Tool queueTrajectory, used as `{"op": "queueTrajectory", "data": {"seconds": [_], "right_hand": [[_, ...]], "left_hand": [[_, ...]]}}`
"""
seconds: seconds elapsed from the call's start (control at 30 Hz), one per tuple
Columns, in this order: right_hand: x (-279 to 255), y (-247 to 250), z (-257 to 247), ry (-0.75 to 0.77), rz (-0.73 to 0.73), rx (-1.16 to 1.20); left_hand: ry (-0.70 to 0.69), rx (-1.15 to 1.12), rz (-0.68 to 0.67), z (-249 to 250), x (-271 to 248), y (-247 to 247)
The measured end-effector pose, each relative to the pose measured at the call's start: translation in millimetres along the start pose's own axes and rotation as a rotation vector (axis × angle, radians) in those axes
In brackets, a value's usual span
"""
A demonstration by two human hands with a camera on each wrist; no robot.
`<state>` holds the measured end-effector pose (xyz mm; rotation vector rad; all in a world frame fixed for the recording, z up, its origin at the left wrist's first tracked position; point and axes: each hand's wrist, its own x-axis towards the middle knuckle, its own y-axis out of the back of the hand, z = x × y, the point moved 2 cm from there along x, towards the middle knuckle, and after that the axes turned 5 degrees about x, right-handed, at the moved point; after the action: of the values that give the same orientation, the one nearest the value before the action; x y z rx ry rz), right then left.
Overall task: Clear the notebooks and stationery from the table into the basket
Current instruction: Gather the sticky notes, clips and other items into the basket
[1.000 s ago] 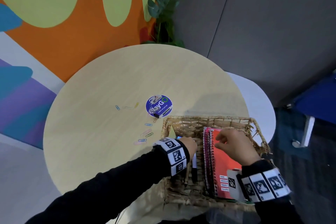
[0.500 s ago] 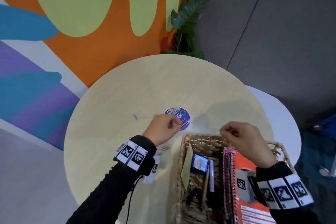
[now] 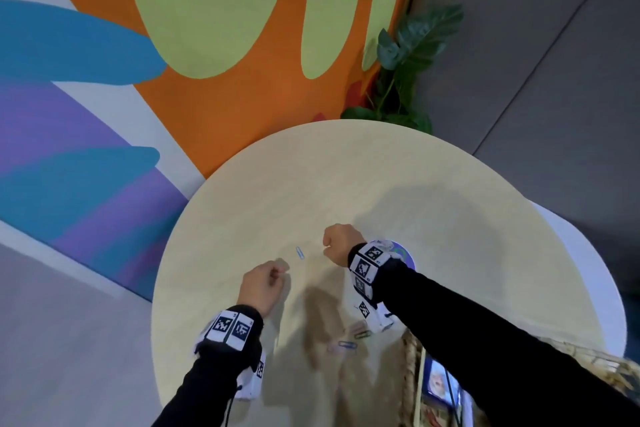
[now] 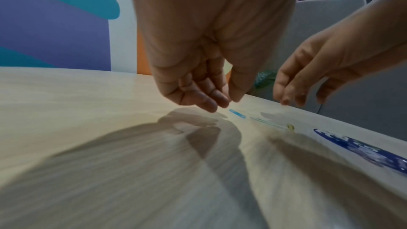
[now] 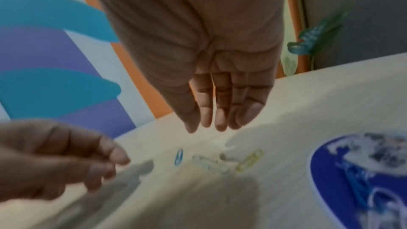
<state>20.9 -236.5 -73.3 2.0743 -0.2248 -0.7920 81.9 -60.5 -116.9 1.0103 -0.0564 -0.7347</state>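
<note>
Scene: two hands over a round table (image 3: 450,218), reaching for loose paper clips.
Left hand (image 3: 265,284): empty, fingers loosely bent, just beside a blue paper clip (image 3: 300,252).
Right hand (image 3: 341,243): empty, fingers relaxed, hanging above a pale clip (image 5: 209,163) and a yellow clip (image 5: 251,159).
Basket (image 3: 412,367): at the near right edge of the table; its contents are mostly hidden by the right arm.
Left to do: these three clips, more clips (image 3: 349,343) beside the basket, and clips on the blue disc (image 5: 361,180).
Progress: apparently late, small items remaining.

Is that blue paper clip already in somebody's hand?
No, the blue paper clip lies flat on the table, with the right hand above it and the left hand beside it, neither touching.
</note>
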Motion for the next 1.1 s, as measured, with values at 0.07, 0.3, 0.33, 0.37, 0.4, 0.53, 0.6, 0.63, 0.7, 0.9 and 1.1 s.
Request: {"op": "queueTrajectory", "data": {"seconds": [0.07,0.3,0.33,0.37,0.4,0.53,0.6,0.63,0.7,0.9,1.1], "right_hand": [[15,-13,-3,-0.042,-0.034,-0.029],[38,-43,-4,-0.153,-0.034,-0.054],[39,-44,-2,-0.173,-0.034,-0.053],[40,-45,-1,-0.19,-0.034,-0.053],[42,-46,1,-0.199,-0.03,-0.05],[40,-47,2,-0.196,-0.029,-0.036],[35,-38,-1,-0.176,-0.039,-0.028],[29,-30,-2,-0.161,-0.034,-0.012],[12,-3,-5,-0.117,0.014,0.05],[-116,82,8,0.036,0.207,0.306],[-219,70,65,-0.118,0.058,0.252]], "left_hand": [[-0.005,-0.032,0.04,-1,13,2],[-0.121,-0.022,0.026,14,57,4],[-0.155,0.027,0.004,18,63,3],[-0.19,0.082,-0.025,21,69,2],[-0.228,0.148,-0.056,24,74,1],[-0.369,0.523,-0.152,35,87,-3],[-0.39,0.608,-0.184,39,93,-1],[-0.406,0.637,-0.197,41,96,-1],[-0.444,0.693,-0.221,44,101,1],[-0.502,0.712,-0.293,41,103,-2],[-0.43,0.647,-0.38,43,90,-3]]}}
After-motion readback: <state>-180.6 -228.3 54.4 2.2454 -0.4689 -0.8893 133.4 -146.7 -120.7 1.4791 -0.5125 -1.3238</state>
